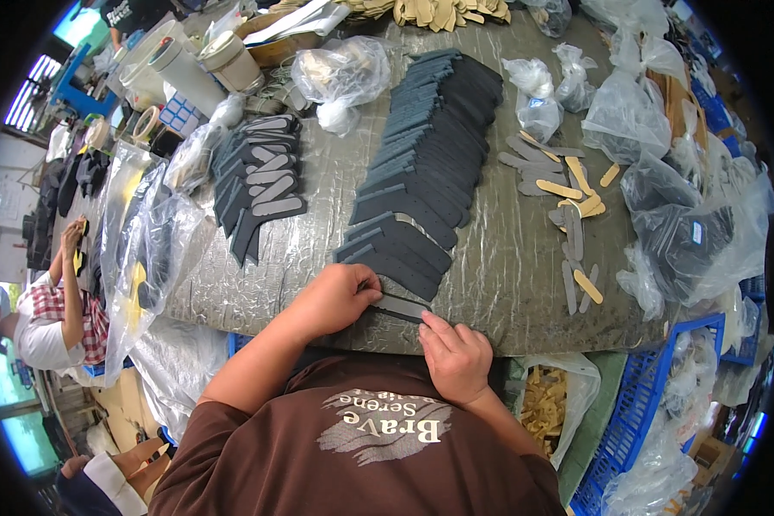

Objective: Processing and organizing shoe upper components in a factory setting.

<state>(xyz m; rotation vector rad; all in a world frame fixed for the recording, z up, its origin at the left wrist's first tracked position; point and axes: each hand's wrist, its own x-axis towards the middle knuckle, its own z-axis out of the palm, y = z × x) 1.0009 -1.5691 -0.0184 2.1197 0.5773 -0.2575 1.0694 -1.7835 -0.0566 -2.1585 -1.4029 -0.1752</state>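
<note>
At the lower centre of the frame, close to the near edge of the grey surface (499,275), a narrow dark piece (402,309) with a grey strip lying along it spans the space between the two hands. The left hand (337,297) comes in from the lower left, its fingers (370,297) curled and closed on the left end of the piece. The right hand (456,351) has its thumb and forefinger brought together at the right end, pinching it, while its other fingers are loosely bent. Just above the hands begins a long row of dark angled pieces (439,146), overlapping one another up to the top centre of the frame. Left of it, in the upper left half, lies a shorter overlapping group of dark pieces (249,202) with grey strips on top. Right of centre, grey strips (575,234) and tan strips (558,188) are scattered, some crossing each other. A knotted clear bag (344,70) sits at upper centre, and a larger clear bag (697,228) with dark contents at the right. A white tub (230,64) stands at upper left, and a blue crate (632,430) at lower right. At the left edge, a co-worker (56,322) in a checked garment has both arms raised.
</note>
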